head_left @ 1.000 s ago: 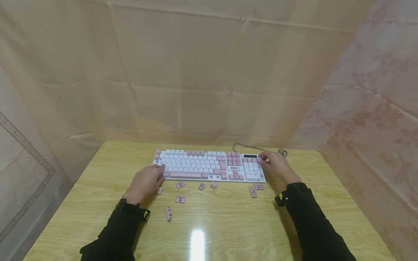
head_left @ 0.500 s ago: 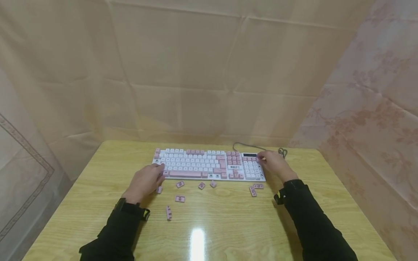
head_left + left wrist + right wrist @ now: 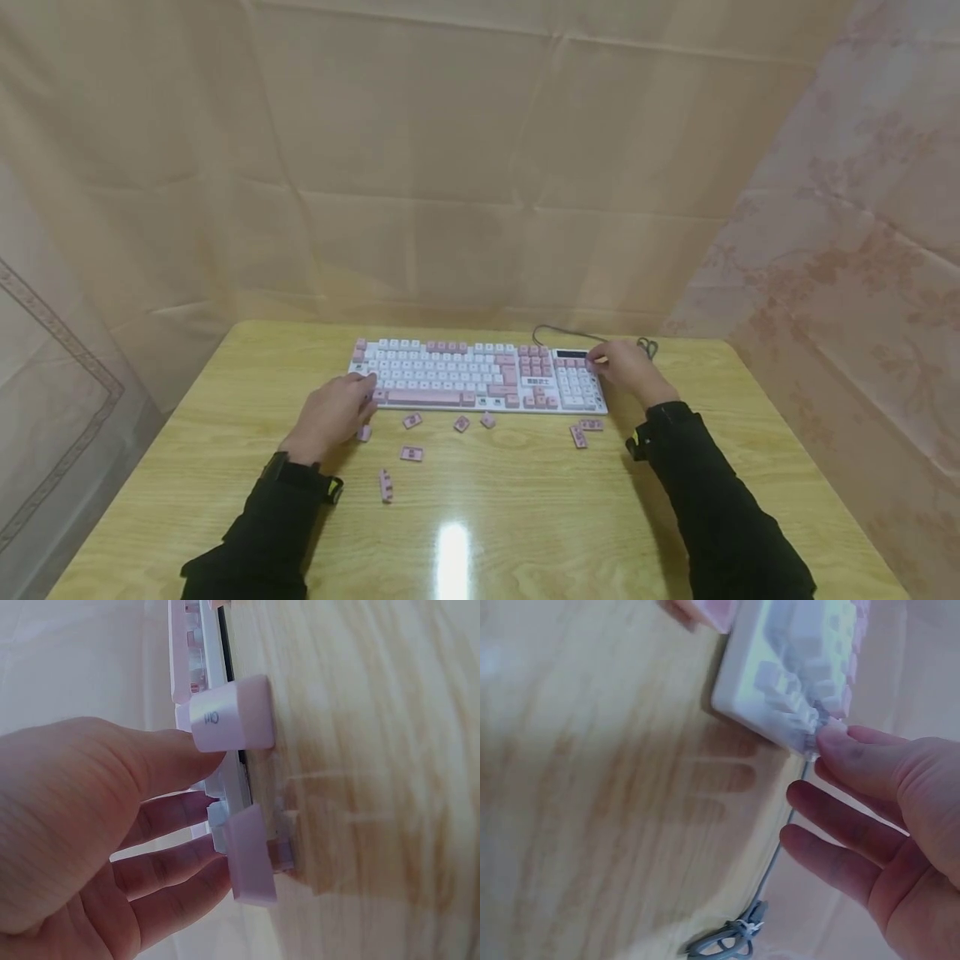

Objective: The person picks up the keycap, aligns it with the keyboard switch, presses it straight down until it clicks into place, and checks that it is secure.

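A white-and-pink keyboard (image 3: pixel 435 377) lies near the back of the table. My left hand (image 3: pixel 330 417) holds its front left corner, the thumb at the front edge and the fingers along the left end. Two loose pink keycaps (image 3: pixel 234 716) show beside that hand in the left wrist view. At the keyboard's far right corner, my right hand (image 3: pixel 630 368) pinches a small pale keycap (image 3: pixel 835 726) between thumb and index finger, right over the upper number pad. The fingertips mostly hide this keycap. The other right fingers (image 3: pixel 840 825) extend past the keyboard's side.
Several loose pink keycaps, such as one upside down (image 3: pixel 412 454) and a long one (image 3: pixel 386 487), are scattered in front of the keyboard. Two more keycaps (image 3: pixel 578 437) lie below the number pad. A bundled cable (image 3: pixel 647 347) lies behind the right hand.
My right hand has shifted slightly left over the upper right corner of the number pad. The left hand stays at the keyboard's corner, and the loose keycaps have not moved.
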{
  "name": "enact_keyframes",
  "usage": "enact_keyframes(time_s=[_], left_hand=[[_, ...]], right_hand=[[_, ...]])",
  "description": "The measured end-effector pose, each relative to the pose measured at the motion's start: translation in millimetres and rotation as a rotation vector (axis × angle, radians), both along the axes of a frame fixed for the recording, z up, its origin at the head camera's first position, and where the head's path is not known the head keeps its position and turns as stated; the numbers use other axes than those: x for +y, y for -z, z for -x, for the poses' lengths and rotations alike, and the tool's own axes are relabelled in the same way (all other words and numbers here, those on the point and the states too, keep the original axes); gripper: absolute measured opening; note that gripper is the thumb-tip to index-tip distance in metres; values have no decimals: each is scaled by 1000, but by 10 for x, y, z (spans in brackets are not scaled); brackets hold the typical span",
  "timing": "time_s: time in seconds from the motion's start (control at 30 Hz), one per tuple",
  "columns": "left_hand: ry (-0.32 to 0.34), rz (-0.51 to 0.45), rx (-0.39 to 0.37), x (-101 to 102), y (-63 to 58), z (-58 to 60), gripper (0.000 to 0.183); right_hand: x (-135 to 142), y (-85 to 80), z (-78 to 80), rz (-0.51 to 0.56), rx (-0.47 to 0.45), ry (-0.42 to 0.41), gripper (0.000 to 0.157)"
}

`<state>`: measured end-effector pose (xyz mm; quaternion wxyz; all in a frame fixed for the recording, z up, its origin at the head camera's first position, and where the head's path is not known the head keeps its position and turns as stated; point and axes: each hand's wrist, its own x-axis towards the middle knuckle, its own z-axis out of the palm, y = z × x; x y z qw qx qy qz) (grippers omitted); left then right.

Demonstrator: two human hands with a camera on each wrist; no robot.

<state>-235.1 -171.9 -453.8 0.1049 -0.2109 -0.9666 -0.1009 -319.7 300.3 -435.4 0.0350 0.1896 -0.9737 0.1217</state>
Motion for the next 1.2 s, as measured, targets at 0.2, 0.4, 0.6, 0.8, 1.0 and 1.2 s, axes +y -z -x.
enact_keyframes(time_s=[0.2,0.4,0.6,0.8,1.0,1.2], left_hand=[[7,-1,-1,-22,24,4,33],[14,4,1,-4,33,18,33],[-6,6,-10,11,-6,4,34],[-11,15,-20,21,-46,-7,34],[-10,16,-32,14,-55,-5,31],[-5,3,-26,1,-21,0,30]], right_hand=[[-61,-19,2,-24,-11,26,11],[-98,-92,-45,-78,-20,53,11],[-81,-65,-50,-58,26,61,10],[-29,4,-61,-16,46,46,9],[13,19,-10,7,-18,48,10],[15,29,2,30,-23,21,9]])
